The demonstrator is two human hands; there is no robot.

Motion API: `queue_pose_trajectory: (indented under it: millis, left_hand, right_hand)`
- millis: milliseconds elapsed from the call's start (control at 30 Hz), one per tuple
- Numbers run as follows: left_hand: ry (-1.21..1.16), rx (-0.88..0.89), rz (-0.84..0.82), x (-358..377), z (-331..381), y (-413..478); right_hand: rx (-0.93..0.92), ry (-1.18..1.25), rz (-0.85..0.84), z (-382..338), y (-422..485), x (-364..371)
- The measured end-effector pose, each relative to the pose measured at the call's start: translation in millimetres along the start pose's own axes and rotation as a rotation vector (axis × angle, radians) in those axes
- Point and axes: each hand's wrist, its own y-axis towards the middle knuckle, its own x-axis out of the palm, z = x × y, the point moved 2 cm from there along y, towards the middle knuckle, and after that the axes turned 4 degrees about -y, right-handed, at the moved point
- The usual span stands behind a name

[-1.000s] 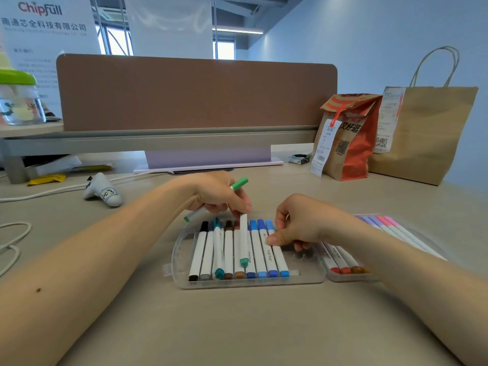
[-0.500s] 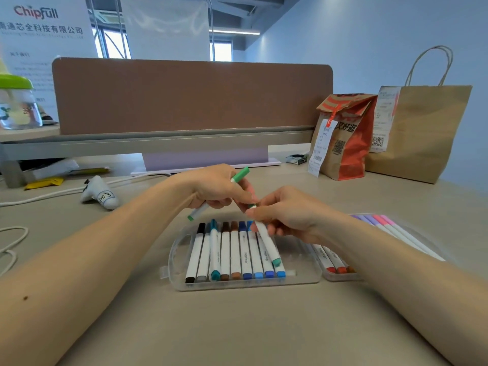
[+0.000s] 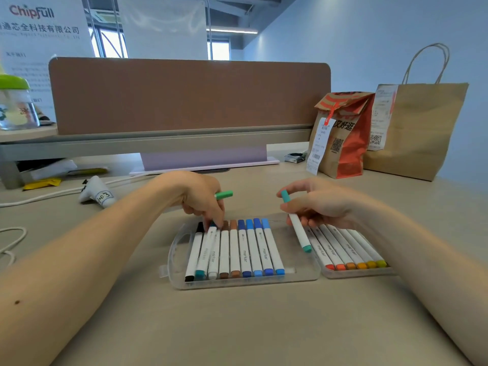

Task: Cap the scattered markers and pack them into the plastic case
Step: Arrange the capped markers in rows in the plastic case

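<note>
left hand (image 3: 200,199) grips green marker (image 3: 224,194), fingertips on packed markers (image 3: 245,249) at plastic case (image 3: 174,256) far edge | right hand (image 3: 317,204) pinches teal marker (image 3: 297,225), tilted over case middle

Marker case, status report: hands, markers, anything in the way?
Left hand grips green marker, touching the packed row. Right hand holds teal marker over plastic case. Row's right end has room; nothing blocking.

My left grip (image 3: 199,198) hides most of the green marker (image 3: 224,194). My right forearm (image 3: 409,247) covers the far side of the case's right half (image 3: 353,272).
</note>
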Motion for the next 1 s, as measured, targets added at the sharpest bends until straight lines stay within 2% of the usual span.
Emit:
queue_pose_trajectory:
  millis: [67, 133, 200, 267, 433, 600, 767, 1000]
  left_hand:
    - [-0.1, 0.041, 0.077, -2, 1, 0]
    - [-0.31, 0.127, 0.153, -4, 7, 1]
    - [-0.53, 0.203, 0.171, 0, 19, 2]
    - [-0.626, 0.221, 0.181, 11, 31, 5]
    - [-0.498, 0.172, 0.229, 40, 46, 20]
    - [-0.398, 0.233, 0.345, 50, 51, 23]
    - [-0.245, 0.259, 0.348, 55, 55, 20]
    - [-0.101, 0.242, 0.255, 55, 57, 13]
  right_hand:
    - [0.007, -0.008, 0.002, 0, 0, -1]
    - [0.021, -0.005, 0.003, 1, 1, -3]
    - [0.039, 0.009, 0.007, 1, 2, -5]
    - [0.05, 0.014, 0.016, 2, 2, -5]
    - [0.053, -0.032, 0.007, 5, 3, -5]
    - [0.041, -0.06, -0.01, 6, 4, -7]
    - [0.028, -0.066, -0.021, 6, 3, -10]
    - [0.038, -0.052, -0.02, 6, 1, -15]
